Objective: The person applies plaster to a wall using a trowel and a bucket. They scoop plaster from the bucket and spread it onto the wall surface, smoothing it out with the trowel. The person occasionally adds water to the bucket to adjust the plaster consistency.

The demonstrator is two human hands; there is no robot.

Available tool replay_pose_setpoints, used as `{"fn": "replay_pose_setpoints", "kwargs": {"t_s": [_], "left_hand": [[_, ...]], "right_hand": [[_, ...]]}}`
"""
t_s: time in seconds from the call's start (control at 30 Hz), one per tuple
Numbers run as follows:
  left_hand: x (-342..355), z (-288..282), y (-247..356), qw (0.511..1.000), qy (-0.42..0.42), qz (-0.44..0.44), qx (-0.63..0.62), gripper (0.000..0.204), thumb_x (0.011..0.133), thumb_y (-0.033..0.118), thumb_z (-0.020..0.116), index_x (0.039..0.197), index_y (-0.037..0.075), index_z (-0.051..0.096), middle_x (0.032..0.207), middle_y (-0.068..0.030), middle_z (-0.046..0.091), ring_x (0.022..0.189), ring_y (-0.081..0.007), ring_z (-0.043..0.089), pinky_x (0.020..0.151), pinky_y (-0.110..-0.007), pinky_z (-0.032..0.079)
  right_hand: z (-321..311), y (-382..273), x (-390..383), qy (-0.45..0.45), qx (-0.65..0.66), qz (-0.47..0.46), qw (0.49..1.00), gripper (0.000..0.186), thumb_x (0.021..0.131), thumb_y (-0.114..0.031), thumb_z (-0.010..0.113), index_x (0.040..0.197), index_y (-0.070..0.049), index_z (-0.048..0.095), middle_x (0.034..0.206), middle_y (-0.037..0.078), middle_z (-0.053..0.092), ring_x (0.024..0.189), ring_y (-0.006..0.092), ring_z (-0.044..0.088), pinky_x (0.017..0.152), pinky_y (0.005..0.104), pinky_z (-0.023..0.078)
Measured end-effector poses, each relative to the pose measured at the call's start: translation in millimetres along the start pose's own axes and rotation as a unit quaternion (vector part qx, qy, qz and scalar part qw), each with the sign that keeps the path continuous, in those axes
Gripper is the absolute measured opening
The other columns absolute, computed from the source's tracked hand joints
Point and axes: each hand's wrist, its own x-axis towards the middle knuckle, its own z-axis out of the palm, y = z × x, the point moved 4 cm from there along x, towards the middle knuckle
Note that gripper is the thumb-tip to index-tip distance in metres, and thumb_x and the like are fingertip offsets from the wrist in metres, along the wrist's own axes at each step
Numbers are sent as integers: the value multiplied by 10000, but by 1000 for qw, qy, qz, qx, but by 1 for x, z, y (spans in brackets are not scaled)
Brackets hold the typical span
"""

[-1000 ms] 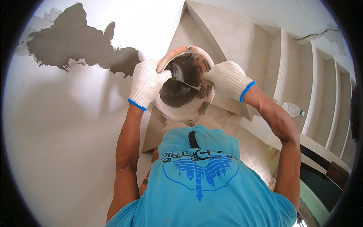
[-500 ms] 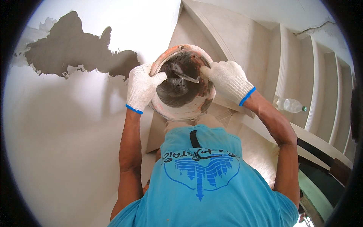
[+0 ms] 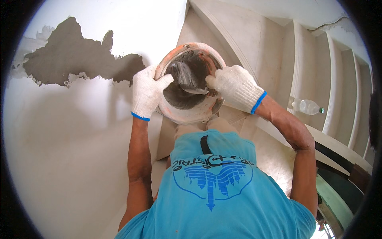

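Note:
Between my gloved hands is a round bucket (image 3: 191, 47), its whitish and orange rim and walls smeared with grey. My left hand (image 3: 147, 89) grips the rim on its left side, thumb over the edge. On the opposite side my right hand (image 3: 238, 85) is closed on the rim, thumb tip inside; its other fingers are hidden behind the bucket. Wet grey mortar (image 3: 179, 99) coats the inside. A flat, mortar-smeared tool (image 3: 185, 75), which looks like a trowel, lies in it; its handle cannot be made out.
At the left, a white wall (image 3: 59, 131) carries an irregular patch of grey mortar (image 3: 79, 55). Pale stairs (image 3: 274, 59) rise to the right. A clear plastic bottle (image 3: 307, 106) with a green cap lies on one step. A crack (image 3: 330, 26) runs along the upper right wall.
The flat tool has shifted inside the bucket and shows more of its broad face. The bucket has moved or tilted slightly; both hands keep their hold on its rim.

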Motion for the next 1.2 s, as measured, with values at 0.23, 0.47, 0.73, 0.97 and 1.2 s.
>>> {"fn": "replay_pose_setpoints", "kwargs": {"t_s": [0.23,0.47,0.73,0.97,1.2], "left_hand": [[-4,4,-7,1000,11,-4,0,292,840,244,793,904,-23,695,711,-39,526,688,-122,462,637,-328,427],[-6,6,-4,1000,9,-11,-9,289,834,236,783,878,-25,669,705,-47,517,682,-123,455,630,-330,429],[-8,5,-15,999,10,-18,-28,268,846,227,804,914,-12,703,737,-10,552,708,-103,470,640,-316,421],[-13,5,-16,999,7,-44,-13,259,867,214,805,948,-14,713,767,4,563,731,-101,494,663,-311,439],[-20,0,-24,997,42,-48,-52,255,873,206,809,958,-13,711,771,7,561,743,-92,489,656,-299,431]], "right_hand": [[1,-9,-1,-24,-59,-56,996,154,850,-149,748,990,-87,738,827,105,732,818,272,788,669,402,635],[2,-9,-1,-28,-54,-47,997,128,843,-135,747,963,-94,758,829,117,752,834,278,791,675,394,635],[-13,-4,-3,-28,79,6,996,216,848,-162,760,1063,-174,778,841,111,747,822,317,768,698,452,611],[16,-3,2,-59,112,33,991,256,860,-239,773,1111,-185,778,871,120,758,844,344,758,761,487,601],[3,9,-4,-27,193,86,977,260,968,-319,667,1138,-170,794,928,159,770,877,360,754,808,491,592]]}}
